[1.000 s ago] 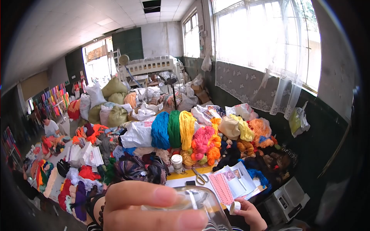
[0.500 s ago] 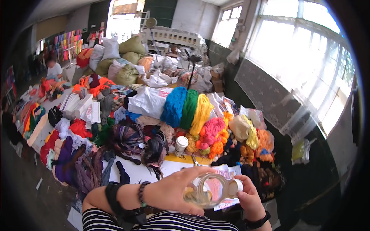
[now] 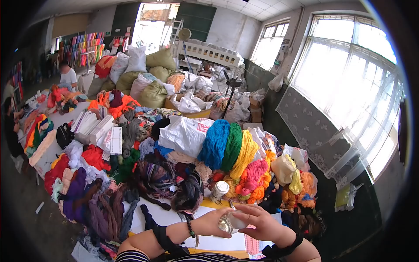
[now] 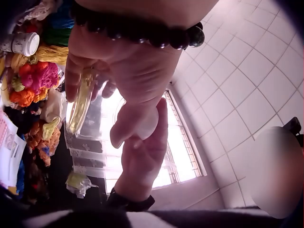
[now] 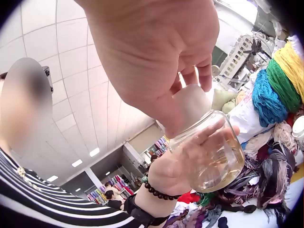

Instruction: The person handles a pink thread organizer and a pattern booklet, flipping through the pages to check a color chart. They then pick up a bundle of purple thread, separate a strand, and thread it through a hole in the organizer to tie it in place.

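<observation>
My left hand (image 3: 206, 224) grips a clear glass jar (image 5: 219, 164) with a little pale yellow liquid in it. Its mouth is turned toward my right hand (image 3: 267, 223). With curled fingers and thumb, the right hand holds a round white lid (image 5: 194, 104) right at the jar's mouth. From the left wrist the lid (image 4: 148, 126) shows between both hands, and the jar's side (image 4: 81, 104) looks yellowish. Below the hands lies a pink printed sheet (image 3: 252, 244) on the white tabletop (image 3: 205, 212).
A white lidded cup (image 3: 220, 189) stands just past the hands. Behind it lie blue (image 3: 214, 144), green and yellow yarn skeins, and a pink bundle (image 3: 254, 173). Dark yarn (image 3: 188, 194) and purple yarn (image 3: 78, 192) cover the left side. A window (image 3: 345, 74) is at the right.
The jar has moved from close before the head camera down over the table. My right hand has brought the lid from beside the jar to its mouth, fingers now over it.
</observation>
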The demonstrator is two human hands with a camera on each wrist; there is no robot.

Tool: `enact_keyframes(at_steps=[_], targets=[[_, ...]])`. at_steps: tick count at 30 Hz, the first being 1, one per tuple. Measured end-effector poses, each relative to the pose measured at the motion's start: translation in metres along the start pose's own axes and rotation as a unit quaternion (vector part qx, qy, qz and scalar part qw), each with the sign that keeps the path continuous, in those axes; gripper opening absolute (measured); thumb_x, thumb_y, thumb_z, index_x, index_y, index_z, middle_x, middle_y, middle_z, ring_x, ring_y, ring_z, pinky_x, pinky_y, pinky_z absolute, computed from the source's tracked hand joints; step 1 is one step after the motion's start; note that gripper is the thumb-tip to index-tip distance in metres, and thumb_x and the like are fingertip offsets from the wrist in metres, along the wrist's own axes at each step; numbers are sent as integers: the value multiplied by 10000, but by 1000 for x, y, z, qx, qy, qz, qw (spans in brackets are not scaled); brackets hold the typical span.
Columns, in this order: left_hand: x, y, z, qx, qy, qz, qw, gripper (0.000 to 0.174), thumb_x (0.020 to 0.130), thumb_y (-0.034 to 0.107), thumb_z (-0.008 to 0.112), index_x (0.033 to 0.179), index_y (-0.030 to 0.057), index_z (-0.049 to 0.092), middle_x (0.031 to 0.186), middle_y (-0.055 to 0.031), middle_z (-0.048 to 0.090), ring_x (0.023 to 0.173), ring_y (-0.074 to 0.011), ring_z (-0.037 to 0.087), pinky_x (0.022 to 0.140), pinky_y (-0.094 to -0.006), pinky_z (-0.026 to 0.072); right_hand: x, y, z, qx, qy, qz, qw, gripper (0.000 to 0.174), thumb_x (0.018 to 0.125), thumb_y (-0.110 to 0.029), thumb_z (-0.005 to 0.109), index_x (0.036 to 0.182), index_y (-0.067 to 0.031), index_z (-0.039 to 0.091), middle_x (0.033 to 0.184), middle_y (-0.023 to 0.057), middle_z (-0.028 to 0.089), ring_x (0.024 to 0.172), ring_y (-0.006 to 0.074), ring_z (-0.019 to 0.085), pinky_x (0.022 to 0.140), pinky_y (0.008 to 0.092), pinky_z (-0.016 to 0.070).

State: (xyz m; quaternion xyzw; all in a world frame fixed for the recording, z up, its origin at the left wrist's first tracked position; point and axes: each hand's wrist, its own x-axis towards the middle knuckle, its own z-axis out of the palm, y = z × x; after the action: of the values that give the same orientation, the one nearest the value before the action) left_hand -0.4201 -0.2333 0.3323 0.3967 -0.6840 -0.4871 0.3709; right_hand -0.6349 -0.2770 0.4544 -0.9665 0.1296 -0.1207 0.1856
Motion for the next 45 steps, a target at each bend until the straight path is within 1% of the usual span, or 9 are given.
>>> enact_keyframes(at_steps=[10,16,19,23,28,32,38,41,45], targets=[[24,-23,-46,-297,-376,-19,877,776,715,127,824,1374,-9,439,1247,-75,580,1130,-146,565,984,-307,457,44,11,-4,235,-124,-3,964,652,803,-41,756,1404,-94,512,1442,186,461,1293,370,489,1052,417,408],[36,-29,-37,-149,-192,23,970,715,708,163,846,1306,11,485,1140,-71,636,1066,-149,600,939,-307,487,29,24,0,36,-49,38,997,669,833,-284,742,1419,-103,474,1299,229,547,1127,392,572,933,422,487],[37,-6,-19,28,-39,20,999,756,674,225,894,1275,25,482,1102,-88,649,1029,-168,629,892,-319,515,23,12,-7,-42,-62,234,969,693,832,-478,712,1352,-58,529,1229,214,581,1101,392,591,951,437,480],[48,-3,-1,2,31,41,999,797,674,250,893,1301,16,460,1184,-124,601,1086,-203,628,921,-337,518,-14,28,13,-10,116,99,988,771,850,-409,690,1463,-74,365,1345,233,478,1197,385,527,948,462,478],[53,24,25,-33,-63,9,997,743,678,149,879,1278,0,468,1160,-114,621,1017,-217,640,863,-336,531,-45,14,-8,-9,9,202,979,708,795,-317,716,1394,-63,437,1110,251,578,1022,394,605,821,456,514],[57,14,47,-155,-168,7,974,706,736,226,855,1292,21,471,1211,-130,617,1039,-254,621,898,-379,500,-78,31,16,-2,110,101,989,657,770,-350,734,1272,14,514,1008,224,626,955,381,634,755,444,531],[68,32,87,-83,-90,-83,989,738,658,64,865,1274,18,461,1168,-81,606,1055,-169,624,874,-304,523,-96,-5,-12,18,-7,398,917,690,775,-502,712,1217,-4,527,1020,229,610,923,379,639,760,461,521],[76,38,104,-140,-78,-65,985,736,665,41,849,1284,27,452,1136,-70,609,1054,-163,618,870,-307,526,-112,12,23,-124,271,254,920,643,777,-500,704,1169,-19,537,938,199,632,847,382,660,694,459,534],[72,47,113,-72,-62,-47,994,780,666,69,865,1311,22,429,1191,-88,599,1065,-176,621,901,-326,524,-126,12,9,-42,129,251,958,663,778,-453,708,1245,-34,496,945,197,630,837,373,667,685,442,539]])
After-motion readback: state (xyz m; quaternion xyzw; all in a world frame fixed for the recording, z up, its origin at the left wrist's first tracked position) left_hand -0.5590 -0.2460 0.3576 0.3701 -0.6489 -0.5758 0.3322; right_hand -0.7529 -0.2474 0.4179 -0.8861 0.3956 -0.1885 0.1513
